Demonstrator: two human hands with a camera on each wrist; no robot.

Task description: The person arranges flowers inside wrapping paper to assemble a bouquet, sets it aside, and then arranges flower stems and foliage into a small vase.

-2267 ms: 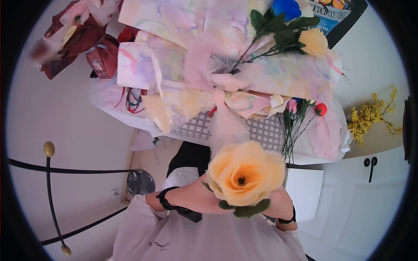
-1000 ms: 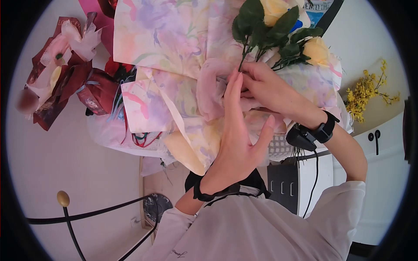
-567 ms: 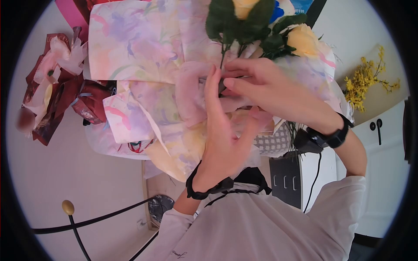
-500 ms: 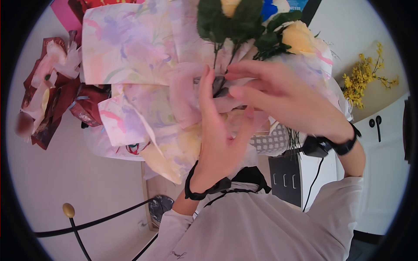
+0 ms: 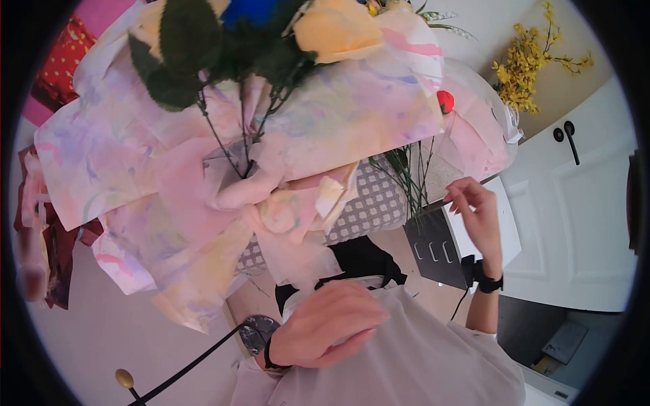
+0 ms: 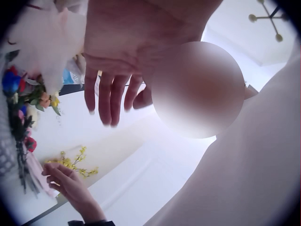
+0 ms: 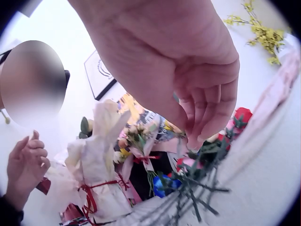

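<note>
My left hand [image 5: 332, 321] is raised in front of the shirt, blurred in the head view. In the left wrist view its fingers [image 6: 110, 96] hang loose with nothing between them. Off to the right, my right hand [image 5: 479, 220] is beside a bunch of green flower stems [image 5: 416, 176], fingers loosely bent and holding nothing. A large bouquet in pastel wrapping paper [image 5: 338, 111] with a pink ribbon [image 5: 288, 247] lies ahead. Out of its middle rise dark stems bearing a yellow rose [image 5: 338, 30], a blue rose [image 5: 250, 10] and broad green leaves [image 5: 189, 51].
Beneath the bouquet is a grey checked cloth [image 5: 372, 206]. A red flower [image 5: 445, 102] and pink wrap lie at its right. Yellow blossom sprigs [image 5: 525, 64], a dark drawer unit [image 5: 433, 247] and a white door [image 5: 582, 203] are further right. A maroon bouquet [image 5: 57, 250] is at far left.
Both hands have left the stems at the bouquet's middle. The left drew back to the chest and the right moved right to the loose stems. The view has swung right.
</note>
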